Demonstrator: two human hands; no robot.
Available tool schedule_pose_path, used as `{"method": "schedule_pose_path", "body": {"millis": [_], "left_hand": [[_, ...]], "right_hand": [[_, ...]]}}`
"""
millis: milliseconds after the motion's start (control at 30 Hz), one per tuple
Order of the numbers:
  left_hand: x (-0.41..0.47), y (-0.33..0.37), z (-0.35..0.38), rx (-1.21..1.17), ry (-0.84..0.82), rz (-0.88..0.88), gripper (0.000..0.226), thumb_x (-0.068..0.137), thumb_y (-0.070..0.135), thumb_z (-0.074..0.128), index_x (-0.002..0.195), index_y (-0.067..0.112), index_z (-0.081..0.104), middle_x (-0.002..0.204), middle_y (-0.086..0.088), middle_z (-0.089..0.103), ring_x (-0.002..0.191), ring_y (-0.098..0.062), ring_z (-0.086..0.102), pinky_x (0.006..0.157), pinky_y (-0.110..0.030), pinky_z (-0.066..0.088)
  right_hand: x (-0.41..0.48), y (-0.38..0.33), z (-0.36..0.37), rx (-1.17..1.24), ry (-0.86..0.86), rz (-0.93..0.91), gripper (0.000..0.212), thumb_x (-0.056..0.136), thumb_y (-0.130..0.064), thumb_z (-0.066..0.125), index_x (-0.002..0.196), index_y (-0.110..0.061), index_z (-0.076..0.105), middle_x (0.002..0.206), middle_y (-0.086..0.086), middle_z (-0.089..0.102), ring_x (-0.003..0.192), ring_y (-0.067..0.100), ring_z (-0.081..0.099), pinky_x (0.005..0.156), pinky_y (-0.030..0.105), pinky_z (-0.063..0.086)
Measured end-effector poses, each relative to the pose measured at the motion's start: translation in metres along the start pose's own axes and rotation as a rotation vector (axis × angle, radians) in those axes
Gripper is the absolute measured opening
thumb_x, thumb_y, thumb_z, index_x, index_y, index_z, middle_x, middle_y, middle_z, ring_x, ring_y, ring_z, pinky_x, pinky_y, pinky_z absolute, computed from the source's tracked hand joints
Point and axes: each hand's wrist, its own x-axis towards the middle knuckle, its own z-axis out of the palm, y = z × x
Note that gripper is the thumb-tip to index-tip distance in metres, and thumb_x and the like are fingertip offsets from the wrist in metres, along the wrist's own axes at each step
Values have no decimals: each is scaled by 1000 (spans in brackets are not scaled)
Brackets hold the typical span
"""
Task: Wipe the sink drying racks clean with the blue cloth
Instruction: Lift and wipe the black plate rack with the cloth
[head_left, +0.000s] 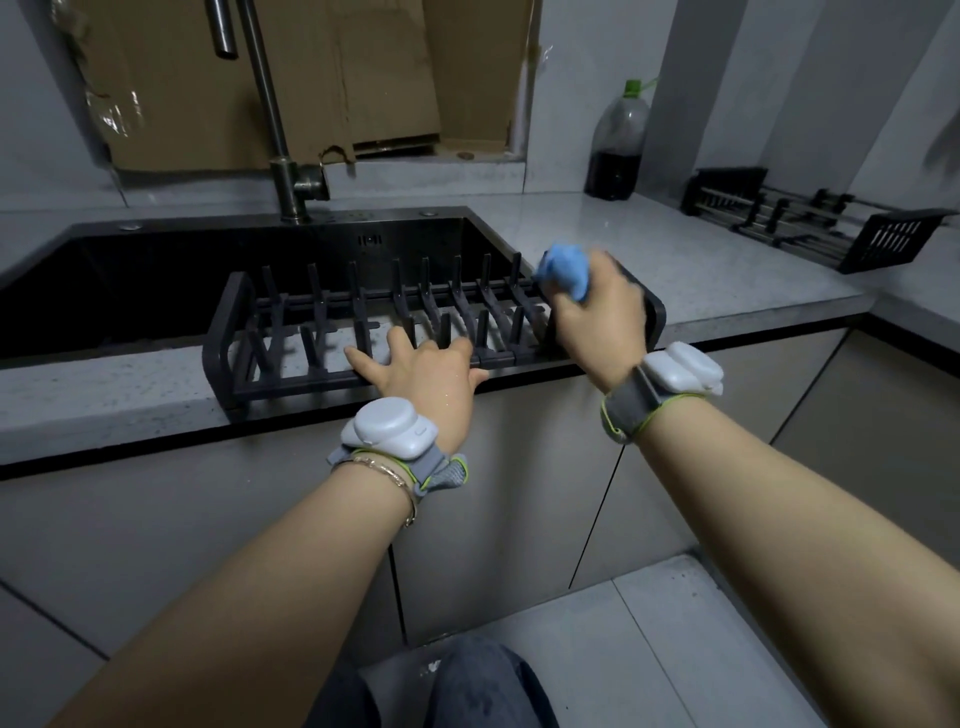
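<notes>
Progress looks partial: our right hand (597, 312) grips the crumpled blue cloth (563, 273) against the dark pronged rack (311, 322); left hand (428, 366), fingers (363, 359) spread, braces it; second black rack (810, 228) likely pending.

Kitchen under dim, cool, even light; the source is out of view and shadows are soft. The sink (130, 280) basin, far left, falls to near black with detail lost. A faint sheen runs down the faucet (270, 119), and tape (110, 120) on the cardboard (322, 78) throws small glints; the counter (701, 260) at right shows a pale wash. Motion blur smears the right hand (597, 317) and cloth (563, 273), while the left hand (428, 366) on the rack (291, 332) is crisp. Wide-angle distortion bows the counter edge and stretches both forearms (234, 597) toward the near corners. Fine detail is soft overall.
</notes>
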Motion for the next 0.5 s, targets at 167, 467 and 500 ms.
{"method": "schedule_pose_path", "body": {"millis": [167, 467, 500], "left_hand": [[0, 0, 1, 7, 3, 0, 37, 94, 49, 41, 118, 24, 54, 118, -6, 60, 127, -33, 26, 104, -69, 11], [4, -7, -5, -5, 26, -27, 33, 95, 48, 42, 114, 25, 55, 110, -6, 64, 124, -33, 31, 105, -67, 11], [4, -7, -4, -4, 17, -37, 33, 95, 48, 42, 114, 24, 55, 109, -6, 64, 123, -33, 31, 106, -67, 11]], "right_hand": [[4, -26, -9, 31, -169, -197, 34, 82, -50, 52, 98, -20, 48, 90, 1, 59, 89, 27, 56, 81, 36, 40], [-10, -26, 15, -451, -283, -377, 28, 83, -14, 54, 110, -12, 49, 91, 10, 63, 101, 31, 51, 112, 44, 8], [-10, -24, 16, -359, -218, -334, 31, 82, -11, 54, 112, -10, 51, 93, 12, 64, 99, 33, 53, 109, 43, 16]]}}
